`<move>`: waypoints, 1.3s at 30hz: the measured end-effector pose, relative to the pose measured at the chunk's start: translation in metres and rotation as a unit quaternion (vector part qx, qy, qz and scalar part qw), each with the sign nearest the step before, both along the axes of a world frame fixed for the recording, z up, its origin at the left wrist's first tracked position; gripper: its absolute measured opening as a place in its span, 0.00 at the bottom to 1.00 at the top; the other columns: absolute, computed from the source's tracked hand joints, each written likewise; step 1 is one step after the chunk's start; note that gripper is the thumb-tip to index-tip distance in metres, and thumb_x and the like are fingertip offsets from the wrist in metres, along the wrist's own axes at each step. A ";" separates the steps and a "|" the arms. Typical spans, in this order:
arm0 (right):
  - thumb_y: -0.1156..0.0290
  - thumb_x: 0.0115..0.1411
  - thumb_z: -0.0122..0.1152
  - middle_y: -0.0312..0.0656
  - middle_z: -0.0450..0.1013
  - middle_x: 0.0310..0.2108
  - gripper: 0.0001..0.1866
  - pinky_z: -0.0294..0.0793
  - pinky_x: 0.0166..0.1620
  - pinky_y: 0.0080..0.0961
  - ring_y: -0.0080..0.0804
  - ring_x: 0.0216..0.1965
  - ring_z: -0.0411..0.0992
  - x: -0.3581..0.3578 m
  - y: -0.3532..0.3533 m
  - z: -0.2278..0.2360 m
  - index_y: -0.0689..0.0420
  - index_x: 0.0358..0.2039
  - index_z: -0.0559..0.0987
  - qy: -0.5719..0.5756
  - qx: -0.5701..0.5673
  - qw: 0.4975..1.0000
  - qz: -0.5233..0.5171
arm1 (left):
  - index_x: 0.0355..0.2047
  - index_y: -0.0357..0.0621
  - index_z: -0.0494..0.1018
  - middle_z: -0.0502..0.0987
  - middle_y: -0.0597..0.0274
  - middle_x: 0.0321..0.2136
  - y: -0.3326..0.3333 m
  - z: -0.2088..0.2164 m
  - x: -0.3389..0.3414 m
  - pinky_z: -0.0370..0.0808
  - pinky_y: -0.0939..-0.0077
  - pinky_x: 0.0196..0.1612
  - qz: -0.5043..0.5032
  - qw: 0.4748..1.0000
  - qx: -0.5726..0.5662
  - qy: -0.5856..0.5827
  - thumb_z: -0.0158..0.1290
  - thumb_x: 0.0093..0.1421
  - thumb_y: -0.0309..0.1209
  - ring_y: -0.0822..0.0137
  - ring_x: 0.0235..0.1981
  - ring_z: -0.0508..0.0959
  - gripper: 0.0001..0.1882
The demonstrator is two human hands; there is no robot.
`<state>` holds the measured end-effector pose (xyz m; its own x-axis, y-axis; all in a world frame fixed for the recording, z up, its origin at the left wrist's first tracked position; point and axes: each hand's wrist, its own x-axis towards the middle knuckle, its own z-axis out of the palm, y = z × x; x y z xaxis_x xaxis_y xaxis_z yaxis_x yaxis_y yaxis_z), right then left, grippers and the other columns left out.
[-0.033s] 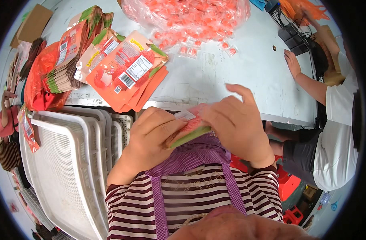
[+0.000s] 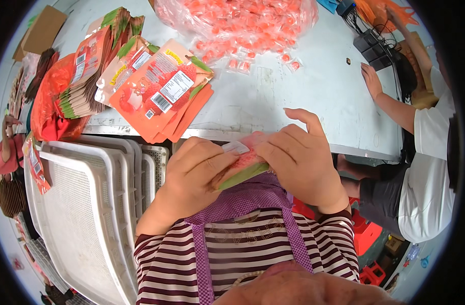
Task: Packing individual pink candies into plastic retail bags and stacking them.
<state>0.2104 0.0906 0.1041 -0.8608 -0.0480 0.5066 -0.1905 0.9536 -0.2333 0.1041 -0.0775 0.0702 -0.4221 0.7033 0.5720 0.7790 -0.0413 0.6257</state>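
Note:
Between my hands, in front of my purple checked apron (image 2: 242, 201), is a pink printed pouch (image 2: 246, 158) with a green band along its near edge. My left hand (image 2: 189, 175) is closed on the pouch's left end, fingers bent over it. At the other end my right hand (image 2: 308, 165) pinches the pouch, one finger raised clear of it. Both thumbs are mostly hidden. Past my left hand, a fanned pile of similar orange-pink pouches (image 2: 151, 96) lies near the table's front edge. What the held pouch contains cannot be seen.
A large clear bag of wrapped pink candies (image 2: 237, 20) sits on the white table (image 2: 273, 101), some loose before it. More bundled pouches (image 2: 85, 76) and a red plastic bag (image 2: 52, 101) are at left. White perforated trays (image 2: 75, 213) stand below. A co-worker's hand (image 2: 372, 81) rests at right.
My right hand has shifted very slightly on the pouch, and the green band now shows a little more. My left hand is almost unmoved.

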 end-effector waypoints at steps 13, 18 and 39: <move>0.77 0.41 0.58 0.31 0.69 0.23 0.06 0.65 0.53 0.43 0.25 0.23 0.68 0.003 -0.007 -0.003 0.55 0.23 0.75 -0.007 0.025 0.998 0.050 | 0.27 0.36 0.75 0.70 0.62 0.22 0.002 -0.005 0.005 0.67 0.71 0.24 -0.057 0.993 0.075 0.070 0.64 0.38 0.23 0.62 0.23 0.69 0.13; 0.76 0.40 0.58 0.30 0.67 0.21 0.05 0.64 0.52 0.43 0.25 0.23 0.68 0.004 -0.008 -0.005 0.54 0.21 0.73 -0.021 0.045 0.994 0.100 | 0.26 0.35 0.75 0.69 0.62 0.22 -0.005 -0.004 0.002 0.66 0.72 0.23 -0.073 0.992 0.066 0.078 0.64 0.37 0.23 0.62 0.22 0.69 0.14; 0.67 0.43 0.67 0.44 0.70 0.33 0.19 0.67 0.50 0.46 0.45 0.37 0.69 -0.017 -0.008 -0.025 0.61 0.34 0.72 0.077 -0.204 0.975 0.034 | 0.39 0.35 0.69 0.76 0.56 0.29 -0.152 0.051 0.005 0.73 0.71 0.37 0.371 0.876 0.109 -0.288 0.49 0.60 0.30 0.67 0.33 0.76 0.11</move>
